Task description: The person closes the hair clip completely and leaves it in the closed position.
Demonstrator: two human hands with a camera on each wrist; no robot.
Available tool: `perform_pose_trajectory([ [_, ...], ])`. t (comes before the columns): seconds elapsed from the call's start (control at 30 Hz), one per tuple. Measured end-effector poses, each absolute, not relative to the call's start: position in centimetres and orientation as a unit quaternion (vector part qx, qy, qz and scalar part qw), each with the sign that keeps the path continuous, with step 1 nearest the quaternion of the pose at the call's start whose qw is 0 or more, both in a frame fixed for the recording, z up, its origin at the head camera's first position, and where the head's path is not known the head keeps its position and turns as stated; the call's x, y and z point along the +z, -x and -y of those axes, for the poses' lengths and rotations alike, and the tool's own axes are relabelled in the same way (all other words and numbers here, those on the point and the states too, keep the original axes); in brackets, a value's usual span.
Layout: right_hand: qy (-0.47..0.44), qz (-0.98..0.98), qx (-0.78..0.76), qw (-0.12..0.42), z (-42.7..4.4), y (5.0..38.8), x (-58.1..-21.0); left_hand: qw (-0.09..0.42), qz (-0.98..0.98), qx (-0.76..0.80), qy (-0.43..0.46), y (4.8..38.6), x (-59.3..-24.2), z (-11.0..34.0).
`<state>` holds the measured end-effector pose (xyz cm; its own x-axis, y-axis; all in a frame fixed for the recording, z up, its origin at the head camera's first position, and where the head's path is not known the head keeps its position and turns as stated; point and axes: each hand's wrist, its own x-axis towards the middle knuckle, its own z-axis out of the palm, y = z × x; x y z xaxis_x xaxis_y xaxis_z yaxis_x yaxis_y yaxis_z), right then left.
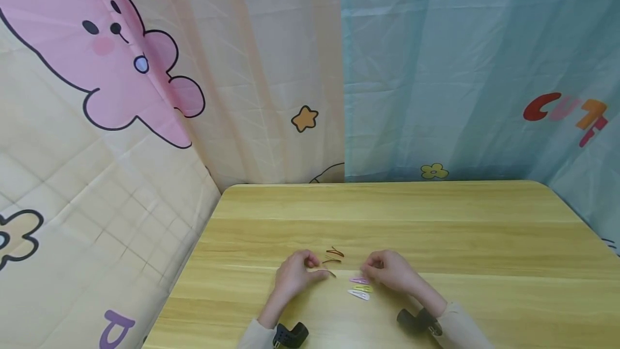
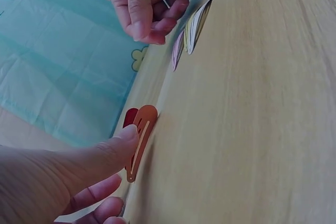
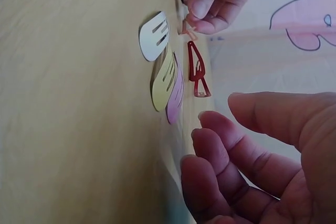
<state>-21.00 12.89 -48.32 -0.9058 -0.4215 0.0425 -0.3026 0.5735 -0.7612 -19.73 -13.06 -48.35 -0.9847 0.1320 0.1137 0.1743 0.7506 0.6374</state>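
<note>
My left hand (image 1: pixel 294 274) pinches an orange snap hair clip (image 2: pixel 146 119), its thumb lying on the clip's side. Just beyond it is a red hair clip (image 3: pixel 196 61), its two arms spread apart. The head view shows a further thin brown clip (image 1: pixel 332 260) between these two. My right hand (image 1: pixel 391 270) hovers beside a pink hair clip (image 3: pixel 176 98), fingers loosely bent, with a gap between thumb and fingertips and nothing held. Next to the pink clip lie a yellow clip (image 3: pixel 162 87) and a white clip (image 3: pixel 152 40), side by side on the table.
The wooden table (image 1: pixel 436 230) has rounded far corners. Printed curtains hang behind it, cream on the left (image 1: pixel 271 69) and blue (image 1: pixel 460 69) on the right. A black wrist camera (image 1: pixel 290 335) sits on the left wrist, another (image 1: pixel 419 321) on the right.
</note>
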Motion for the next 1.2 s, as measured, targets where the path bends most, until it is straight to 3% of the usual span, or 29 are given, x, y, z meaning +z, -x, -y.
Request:
perform_pose_trajectory([
  [1.2,0.214,-0.881,-0.417,0.071,-12.68,20.91,-48.01,0.046,0.948,-0.307,0.078,19.53,-49.06,12.90],
])
